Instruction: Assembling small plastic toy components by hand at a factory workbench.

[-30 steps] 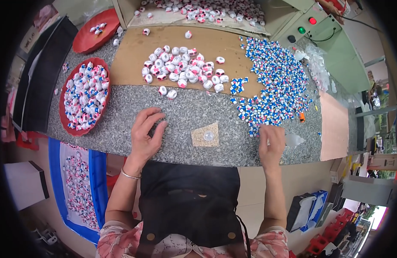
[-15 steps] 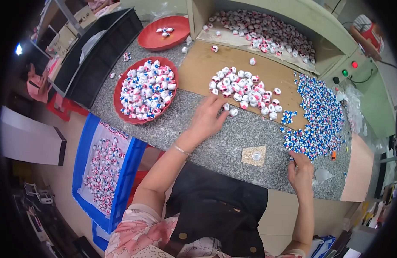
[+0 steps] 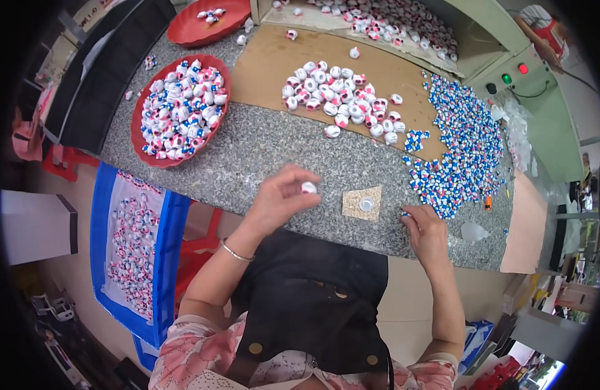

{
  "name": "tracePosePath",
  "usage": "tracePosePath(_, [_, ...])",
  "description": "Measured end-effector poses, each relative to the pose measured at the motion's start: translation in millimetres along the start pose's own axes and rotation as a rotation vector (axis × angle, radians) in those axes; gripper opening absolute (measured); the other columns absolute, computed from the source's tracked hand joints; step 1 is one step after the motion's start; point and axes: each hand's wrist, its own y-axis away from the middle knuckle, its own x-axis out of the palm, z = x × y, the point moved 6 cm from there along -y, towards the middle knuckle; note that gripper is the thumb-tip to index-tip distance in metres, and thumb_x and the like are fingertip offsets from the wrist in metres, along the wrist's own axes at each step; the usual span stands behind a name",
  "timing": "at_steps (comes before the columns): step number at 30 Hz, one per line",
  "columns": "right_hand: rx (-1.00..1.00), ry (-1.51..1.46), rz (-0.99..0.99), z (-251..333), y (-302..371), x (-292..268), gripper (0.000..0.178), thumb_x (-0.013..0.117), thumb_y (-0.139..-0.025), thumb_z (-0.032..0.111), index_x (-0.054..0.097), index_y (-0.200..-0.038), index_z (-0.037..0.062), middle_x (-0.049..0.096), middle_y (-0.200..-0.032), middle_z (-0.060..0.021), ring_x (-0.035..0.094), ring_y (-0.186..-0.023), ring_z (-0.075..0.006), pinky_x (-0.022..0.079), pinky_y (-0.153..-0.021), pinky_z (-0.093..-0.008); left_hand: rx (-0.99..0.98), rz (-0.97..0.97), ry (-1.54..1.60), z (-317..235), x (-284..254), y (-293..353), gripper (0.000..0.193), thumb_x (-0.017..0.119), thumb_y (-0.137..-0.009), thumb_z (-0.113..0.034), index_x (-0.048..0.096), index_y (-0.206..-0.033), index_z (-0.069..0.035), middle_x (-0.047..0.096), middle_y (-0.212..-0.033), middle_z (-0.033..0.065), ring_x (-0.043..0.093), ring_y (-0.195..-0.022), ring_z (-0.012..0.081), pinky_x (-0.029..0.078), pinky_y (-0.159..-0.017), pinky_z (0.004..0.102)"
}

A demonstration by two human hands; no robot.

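My left hand (image 3: 280, 198) is raised over the near part of the grey speckled table, its thumb and fingers closed on a small white toy head (image 3: 308, 187). To the right my right hand (image 3: 427, 235) pinches a small blue-and-white piece (image 3: 405, 214) at its fingertips, beside a spread pile of blue-and-white pieces (image 3: 466, 146). Between the hands lies a tan speckled pad (image 3: 352, 207) with a small clear round dish (image 3: 367, 204) on it. Beyond them a heap of white and pink toy heads (image 3: 339, 91) rests on a brown board (image 3: 261, 71).
A red scalloped basin (image 3: 136, 133) of joined white-and-blue figures stands at left, another red basin (image 3: 176, 32) behind it. A blue crate (image 3: 101, 240) of pieces sits lower left. A pale green cabinet (image 3: 553, 123) with lit buttons borders the far right.
My left hand has drawn back toward me from the heap with a toy head in its fingers. My right hand has come away slightly from the blue pile. The view has shifted.
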Motion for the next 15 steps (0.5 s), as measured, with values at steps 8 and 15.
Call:
tracePosePath(8, [-0.111, -0.211, 0.011, 47, -20, -2, 0.015, 0.070, -0.081, -0.001, 0.069, -0.096, 0.0017, 0.067, -0.087, -0.0143, 0.065, -0.071, -0.0332, 0.051, -0.062, -0.0385, -0.150, -0.003, 0.217, 5, 11, 29, 0.036, 0.064, -0.087, 0.008, 0.062, -0.122, 0.000, 0.057, -0.122, 0.0059, 0.062, -0.103, 0.0131, 0.053, -0.089, 0.0261])
tracePosePath(15, [-0.410, 0.124, 0.241, 84, -44, 14, 0.021, 0.061, -0.075, -0.003, 0.064, -0.096, -0.0001, 0.060, -0.082, -0.0146, 0.063, -0.075, -0.0335, 0.051, -0.065, -0.0415, -0.107, 0.054, 0.109, -4, 15, 25, 0.035, 0.063, -0.089, 0.007, 0.060, -0.124, 0.002, 0.060, -0.122, 0.0097, 0.062, -0.107, 0.0138, 0.052, -0.090, 0.0262])
